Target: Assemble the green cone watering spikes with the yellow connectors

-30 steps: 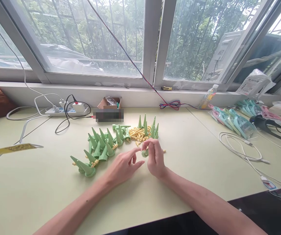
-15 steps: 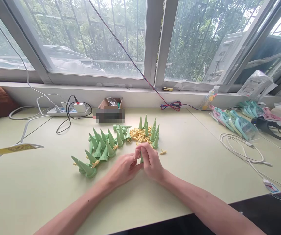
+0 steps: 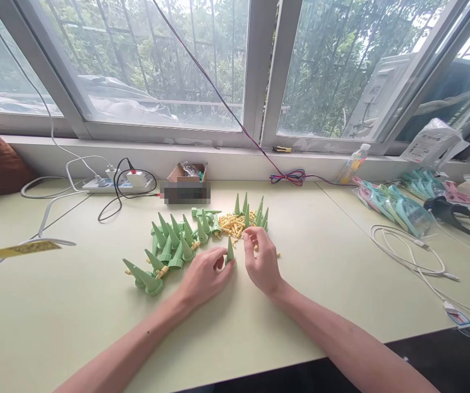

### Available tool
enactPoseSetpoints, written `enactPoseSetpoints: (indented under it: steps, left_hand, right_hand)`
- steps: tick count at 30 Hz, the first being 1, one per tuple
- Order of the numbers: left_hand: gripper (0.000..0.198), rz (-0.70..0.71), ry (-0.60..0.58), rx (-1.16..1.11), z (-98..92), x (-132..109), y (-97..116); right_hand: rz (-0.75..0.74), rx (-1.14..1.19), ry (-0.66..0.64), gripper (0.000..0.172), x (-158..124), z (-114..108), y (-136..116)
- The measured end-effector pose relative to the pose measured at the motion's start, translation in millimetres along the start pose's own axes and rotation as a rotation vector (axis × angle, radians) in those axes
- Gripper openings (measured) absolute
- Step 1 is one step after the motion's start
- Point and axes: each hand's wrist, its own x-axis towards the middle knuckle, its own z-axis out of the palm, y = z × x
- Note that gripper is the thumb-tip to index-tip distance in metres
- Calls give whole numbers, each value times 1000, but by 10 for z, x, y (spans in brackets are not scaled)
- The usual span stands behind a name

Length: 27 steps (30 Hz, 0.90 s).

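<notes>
My left hand (image 3: pixel 208 273) is closed round the base of a green cone-shaped plastic spike (image 3: pixel 230 250), which stands point up above the table. To its right, apart from that spike, my right hand (image 3: pixel 262 259) has its fingers bent together in a pinch. Whatever sits between those fingertips, if anything, is too small to make out. Just beyond the right fingertips lies a pile of small yellow pegs (image 3: pixel 231 224). More green spikes (image 3: pixel 173 237) crowd together left of the pile, some with yellow pegs fitted. Another group of spikes (image 3: pixel 259 213) stands at the pile's right side.
A small open cardboard box (image 3: pixel 188 173) and a power strip (image 3: pixel 115 186) with cables stand along the window ledge. On the right are a bottle (image 3: pixel 353 164), bagged plastic clips (image 3: pixel 398 204) and a coiled white cable (image 3: pixel 402 251). A yellow strip (image 3: pixel 16 251) juts in from the left.
My hands have come apart. The right one moved up and away toward the yellow pegs, while the left keeps the green spike, now in plain sight. The view has shifted slightly.
</notes>
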Motion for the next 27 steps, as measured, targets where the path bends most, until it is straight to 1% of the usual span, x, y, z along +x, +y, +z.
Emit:
enactPoseSetpoints:
  steps: [2, 5, 9, 12, 15, 19, 24, 27]
  left_hand:
    - [32, -50, 70, -11, -23, 15, 1]
    - [30, -105, 141, -34, -42, 30, 4]
    - [25, -137, 165, -73, -45, 38, 12]
    - [22, -143, 165, -114, -43, 37, 15]
    - [22, -140, 160, -145, -35, 38, 9]
    - [22, -157, 144, -211, -19, 47, -10]
    - [21, -268, 85, -313, -27, 55, -10]
    - [21, -300, 55, -369, -38, 53, 6]
  right_hand:
    - [4, -37, -20, 14, 9, 1, 57]
    - [33, -115, -109, 20, 7, 4, 130]
    - [34, -157, -276, 28, 4, 11, 188]
    - [-21, -135, -392, 33, 8, 23, 228]
    - [-62, -131, -472, 36, 9, 34, 270]
    - [-65, -129, -497, 35, 9, 38, 298]
    - [-58, -110, -474, 31, 18, 32, 285]
    - [-50, -106, -464, 28, 18, 31, 279]
